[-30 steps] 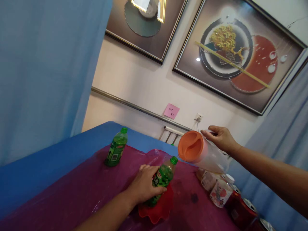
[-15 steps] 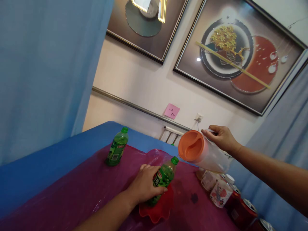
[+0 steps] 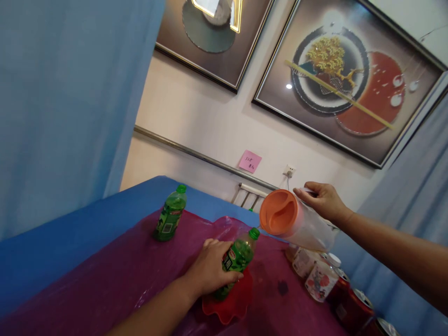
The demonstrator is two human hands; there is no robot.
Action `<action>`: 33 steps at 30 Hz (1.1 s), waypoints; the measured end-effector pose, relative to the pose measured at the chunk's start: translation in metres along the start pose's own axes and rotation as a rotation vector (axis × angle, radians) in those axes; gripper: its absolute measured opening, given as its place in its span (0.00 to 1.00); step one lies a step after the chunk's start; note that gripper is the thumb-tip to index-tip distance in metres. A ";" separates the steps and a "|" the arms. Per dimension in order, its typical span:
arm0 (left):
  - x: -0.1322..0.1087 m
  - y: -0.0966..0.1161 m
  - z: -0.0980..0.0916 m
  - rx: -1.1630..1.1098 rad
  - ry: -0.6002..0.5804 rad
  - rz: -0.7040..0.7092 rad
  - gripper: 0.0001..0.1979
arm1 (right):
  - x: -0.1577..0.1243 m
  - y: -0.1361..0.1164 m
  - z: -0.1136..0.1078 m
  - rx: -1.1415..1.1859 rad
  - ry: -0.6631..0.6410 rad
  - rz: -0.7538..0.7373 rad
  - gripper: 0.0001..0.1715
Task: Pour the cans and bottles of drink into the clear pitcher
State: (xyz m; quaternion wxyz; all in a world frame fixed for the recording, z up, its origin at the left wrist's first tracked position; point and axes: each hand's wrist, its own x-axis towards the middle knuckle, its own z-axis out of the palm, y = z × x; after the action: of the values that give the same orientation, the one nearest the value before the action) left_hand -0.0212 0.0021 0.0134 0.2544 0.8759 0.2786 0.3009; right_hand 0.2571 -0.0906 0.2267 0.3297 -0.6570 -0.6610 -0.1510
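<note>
My left hand (image 3: 209,273) is wrapped round a green drink bottle (image 3: 238,258) with a green cap, which stands in a red scalloped dish (image 3: 231,305) on the magenta sheet. My right hand (image 3: 322,200) grips the handle of a clear pitcher with an orange lid (image 3: 280,218). The pitcher is tipped on its side above and to the right of the bottle's cap, with a little pale liquid in its lower part.
A second green bottle (image 3: 170,214) stands further back on the left. Glass jars (image 3: 317,277) and red cans (image 3: 353,305) crowd the right edge. A blue cloth (image 3: 70,233) covers the table under the magenta sheet (image 3: 105,280). Blue curtains and framed pictures stand behind.
</note>
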 end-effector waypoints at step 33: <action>-0.001 0.002 -0.002 0.010 -0.011 -0.006 0.27 | -0.001 0.001 -0.003 -0.024 0.009 -0.019 0.33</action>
State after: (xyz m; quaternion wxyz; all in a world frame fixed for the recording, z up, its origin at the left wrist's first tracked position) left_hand -0.0226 0.0004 0.0159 0.2524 0.8780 0.2813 0.2936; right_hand 0.2591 -0.0931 0.2281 0.3234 -0.6540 -0.6636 -0.1652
